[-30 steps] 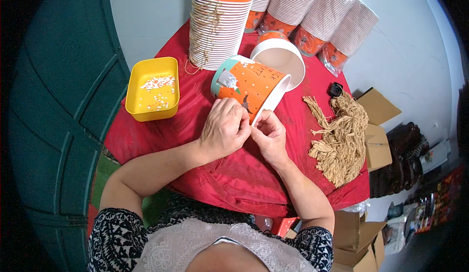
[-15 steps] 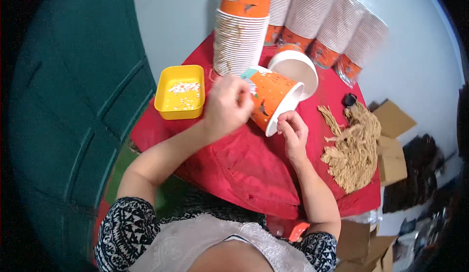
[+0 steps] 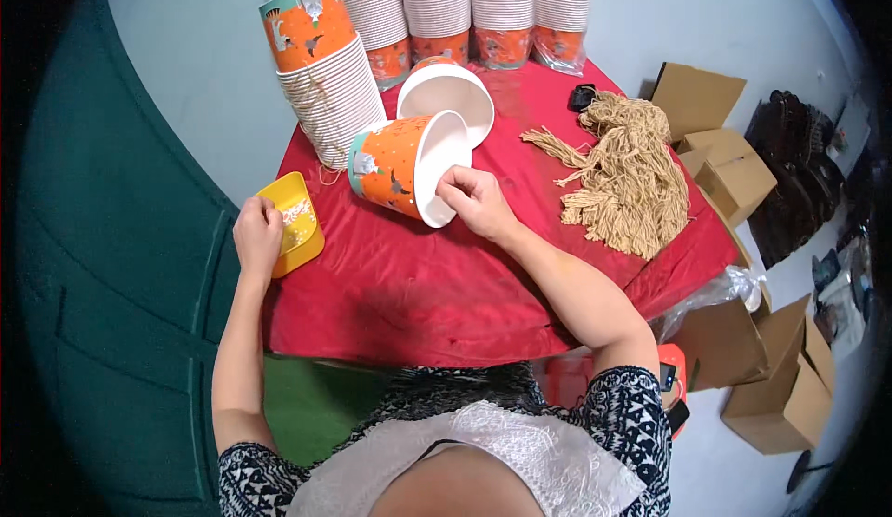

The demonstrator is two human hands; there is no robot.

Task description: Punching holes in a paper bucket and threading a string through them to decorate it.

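Note:
An orange paper bucket with a white inside and a teal band lies on its side on the red-covered table, its mouth turned right. My right hand is closed at the lower right of that mouth; whatever its fingers pinch is hidden. At the left table edge stands a yellow tray with small white pieces in it. Over the tray's left side, my left hand has its fingers curled together, and I cannot see what is in them. Behind the first bucket lies a second bucket, its mouth facing me.
A leaning stack of nested buckets rises at the back left. Several plastic-wrapped stacks line the wall. Tan cord bundles lie at the right beside a small black object. Cardboard boxes stand right of the table.
My left hand has moved from the bucket's base to the yellow tray. My right hand has shifted into the bucket's mouth. The whole view has turned.

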